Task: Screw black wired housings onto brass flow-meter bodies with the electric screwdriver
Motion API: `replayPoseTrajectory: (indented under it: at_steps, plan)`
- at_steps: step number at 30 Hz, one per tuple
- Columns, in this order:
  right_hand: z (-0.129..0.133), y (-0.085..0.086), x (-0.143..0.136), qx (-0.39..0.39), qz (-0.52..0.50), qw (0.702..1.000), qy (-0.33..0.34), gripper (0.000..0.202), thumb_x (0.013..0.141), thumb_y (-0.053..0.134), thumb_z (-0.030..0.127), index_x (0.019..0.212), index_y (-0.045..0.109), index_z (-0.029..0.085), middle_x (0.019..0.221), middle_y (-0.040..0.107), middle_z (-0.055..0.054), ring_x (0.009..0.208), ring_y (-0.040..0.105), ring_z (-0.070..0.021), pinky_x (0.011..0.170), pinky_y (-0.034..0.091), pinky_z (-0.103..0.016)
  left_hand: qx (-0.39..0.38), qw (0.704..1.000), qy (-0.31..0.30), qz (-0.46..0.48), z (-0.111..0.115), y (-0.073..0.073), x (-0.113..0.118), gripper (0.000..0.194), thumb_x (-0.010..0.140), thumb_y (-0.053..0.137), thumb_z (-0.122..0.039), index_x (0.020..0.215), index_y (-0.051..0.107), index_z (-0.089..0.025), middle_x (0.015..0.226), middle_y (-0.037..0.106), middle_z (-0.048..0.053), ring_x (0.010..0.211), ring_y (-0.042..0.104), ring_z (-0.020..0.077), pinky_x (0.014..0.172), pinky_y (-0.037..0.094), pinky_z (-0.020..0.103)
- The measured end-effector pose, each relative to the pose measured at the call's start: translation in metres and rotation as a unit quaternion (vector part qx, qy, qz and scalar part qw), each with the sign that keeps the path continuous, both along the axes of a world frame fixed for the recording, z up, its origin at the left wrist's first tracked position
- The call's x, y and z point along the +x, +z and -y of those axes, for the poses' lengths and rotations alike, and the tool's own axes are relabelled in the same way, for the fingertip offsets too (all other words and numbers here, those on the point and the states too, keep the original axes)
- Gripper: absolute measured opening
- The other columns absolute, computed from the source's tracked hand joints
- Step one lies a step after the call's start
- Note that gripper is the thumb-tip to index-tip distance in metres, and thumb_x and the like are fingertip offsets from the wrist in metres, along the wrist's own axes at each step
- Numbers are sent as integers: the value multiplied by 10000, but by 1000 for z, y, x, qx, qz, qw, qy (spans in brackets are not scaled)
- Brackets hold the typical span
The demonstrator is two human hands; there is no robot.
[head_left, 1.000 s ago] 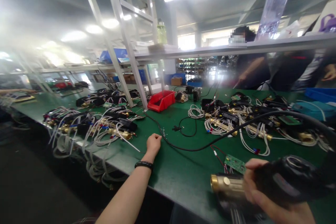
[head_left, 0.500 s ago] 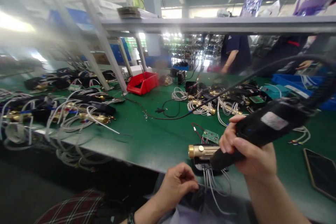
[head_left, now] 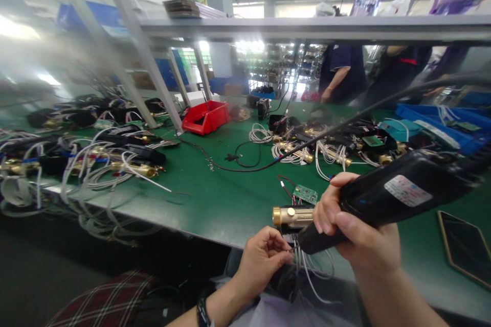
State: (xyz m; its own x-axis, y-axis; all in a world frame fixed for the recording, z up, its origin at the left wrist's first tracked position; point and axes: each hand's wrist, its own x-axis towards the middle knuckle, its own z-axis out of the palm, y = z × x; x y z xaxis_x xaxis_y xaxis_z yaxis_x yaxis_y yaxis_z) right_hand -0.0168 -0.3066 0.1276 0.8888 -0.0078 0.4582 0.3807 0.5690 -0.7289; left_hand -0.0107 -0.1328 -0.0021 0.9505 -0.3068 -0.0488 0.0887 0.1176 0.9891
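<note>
My right hand (head_left: 364,232) is wrapped round a black corded electric screwdriver (head_left: 399,189), which slants down to the left. The tip of its thin bit meets the fingertips of my left hand (head_left: 263,258). Those fingers are pinched together, and whatever tiny thing they hold is too small to make out. Just beyond the tip lies a brass valve body (head_left: 293,216) in a black housing, partly covered by the screwdriver. Several grey cables (head_left: 307,265) hang from it over the table's front edge. A green circuit board (head_left: 305,194) on thin wires rests behind the brass body.
Piles of similar brass assemblies with coiled cables (head_left: 126,166) lie at left, and more assemblies (head_left: 307,150) behind. A red bin (head_left: 205,117), loose screws (head_left: 210,164), a blue tray (head_left: 441,127) and a phone (head_left: 464,245) are on the green table. Beyond stands another person (head_left: 341,74).
The screwdriver's tip has moved left and down to meet my left fingertips. My left hand has risen slightly with its fingers still pinched. The view has shifted slightly.
</note>
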Motion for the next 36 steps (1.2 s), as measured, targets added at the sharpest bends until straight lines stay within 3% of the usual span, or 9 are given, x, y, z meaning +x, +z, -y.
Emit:
replayPoseTrajectory:
  at_steps: [5, 11, 15, 19, 23, 32, 36]
  plan:
    - [-3, -3, 2, -17, -1, 1000, 6, 317, 783, 657, 239, 1061, 506, 259, 649, 523, 47, 519, 496, -116, 524, 405, -286, 11, 1000, 2, 2, -1, -1, 1, 233, 653, 741, -115, 775, 551, -174, 729, 655, -12, 651, 609, 117, 632, 489, 224]
    - [-8, -14, 3, -54, -27, 998, 25, 335, 775, 666, 227, 1070, 509, 248, 677, 530, 31, 539, 521, -128, 497, 425, -279, 104, 992, 0, 69, -1, -3, -1, 159, 677, 731, -110, 724, 589, -162, 709, 654, -14, 652, 603, 108, 627, 454, 195]
    - [-6, -15, 12, -75, -19, 997, 5, 328, 777, 656, 182, 1073, 523, 234, 685, 543, 25, 543, 535, -130, 510, 438, -289, 154, 982, -16, 112, 2, -6, -1, 131, 738, 660, -98, 822, 599, -179, 808, 667, 3, 745, 621, 134, 697, 472, 231]
    - [-5, -13, 25, -107, -1, 993, -46, 325, 761, 655, 155, 1058, 540, 217, 687, 550, 22, 566, 554, -140, 523, 442, -290, 229, 946, -6, 232, 3, -14, 0, 305, 743, 581, -27, 982, 552, -215, 1008, 627, 16, 833, 572, 143, 752, 462, 270]
    - [-6, -16, 29, -123, -1, 991, -49, 324, 768, 644, 141, 1064, 532, 214, 698, 555, 22, 571, 554, -133, 539, 443, -289, 258, 921, -8, 291, 3, -22, 3, 422, 741, 543, 5, 1084, 509, -238, 1014, 584, 18, 839, 536, 150, 751, 463, 282]
    - [-9, -25, 29, -161, 12, 986, -52, 338, 772, 624, 122, 1077, 511, 214, 688, 550, 27, 555, 531, -123, 527, 440, -281, 277, 894, -7, 353, 6, -20, 4, 368, 740, 562, 18, 1035, 498, -192, 973, 569, 39, 822, 522, 154, 715, 470, 274]
    - [-11, -29, 29, -175, 2, 983, -54, 295, 777, 627, 137, 1041, 521, 218, 688, 558, 22, 551, 532, -123, 522, 451, -279, 279, 851, 18, 445, 1, -32, 10, 307, 824, 523, -17, 1088, 522, -175, 927, 611, 48, 834, 536, 161, 745, 480, 289]
